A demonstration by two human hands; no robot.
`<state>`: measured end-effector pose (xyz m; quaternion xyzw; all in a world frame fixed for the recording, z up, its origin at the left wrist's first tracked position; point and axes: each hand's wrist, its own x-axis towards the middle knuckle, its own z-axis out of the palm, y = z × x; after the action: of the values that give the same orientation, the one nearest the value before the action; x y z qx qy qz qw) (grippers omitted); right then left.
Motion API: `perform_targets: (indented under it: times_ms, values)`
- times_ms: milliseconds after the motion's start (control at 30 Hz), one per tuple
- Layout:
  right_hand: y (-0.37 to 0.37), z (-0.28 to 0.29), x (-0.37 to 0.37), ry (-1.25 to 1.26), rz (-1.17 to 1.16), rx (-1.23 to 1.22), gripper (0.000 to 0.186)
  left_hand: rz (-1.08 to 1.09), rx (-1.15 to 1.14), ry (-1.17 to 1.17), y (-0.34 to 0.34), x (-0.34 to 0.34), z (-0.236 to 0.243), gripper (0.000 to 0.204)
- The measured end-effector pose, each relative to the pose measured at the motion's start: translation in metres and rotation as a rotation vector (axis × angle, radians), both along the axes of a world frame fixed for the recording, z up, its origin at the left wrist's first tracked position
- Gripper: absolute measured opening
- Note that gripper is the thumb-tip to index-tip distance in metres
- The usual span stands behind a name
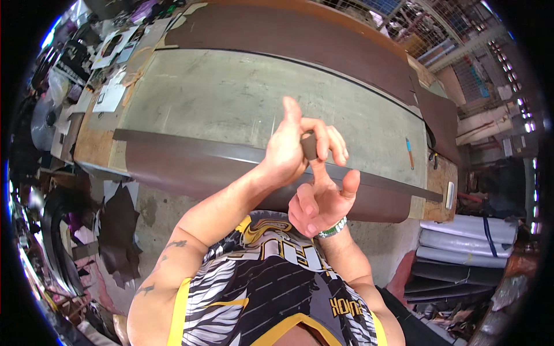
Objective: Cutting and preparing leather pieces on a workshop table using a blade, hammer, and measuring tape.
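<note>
Your right hand (324, 203) is standing half open nearest you, its index finger pointing up, its thumb apart and its other fingers curling; it is pinching nothing. The small brown piece (310, 147) is sitting at that fingertip, between your two hands and above the table. You seem to be fitting it on, so it is probably worth steadying that finger, easing the piece down evenly and checking that it isn't twisting. Your left hand (288, 144) is reaching around it, partly open, thumb up and fingers curving; I can't tell whether they are gripping it.

The piece is looking dull, dark and short, like a leather band; whether it is wrapping all the way round isn't showing. Beyond, a brown sheet (173, 172) is draping over the table's near edge under a long dark bar (381, 183), and a blue-and-brown pen-like tool (410, 154) is lying on the grey board (202, 92).
</note>
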<state>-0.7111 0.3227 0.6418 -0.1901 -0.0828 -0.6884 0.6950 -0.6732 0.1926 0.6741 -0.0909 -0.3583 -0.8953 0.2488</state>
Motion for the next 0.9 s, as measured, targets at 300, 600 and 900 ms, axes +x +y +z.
perform_targets:
  times_ms: [300, 600, 900]
  values:
    - [-0.015, 0.018, 0.015, -0.09, 0.058, -0.18, 0.083, 0.126, 0.108, -0.19, 0.014, 0.018, 0.052, 0.078]
    - [-0.018, 0.034, 0.028, 0.166, -0.039, 0.03, 0.096, 0.096, -0.053, -0.029, 0.001, 0.017, 0.017, 0.063]
    - [-0.038, 0.041, 0.004, -0.211, 0.254, -0.162, 0.077, -0.094, 0.365, -0.004, -0.019, 0.018, 0.036, 0.071]
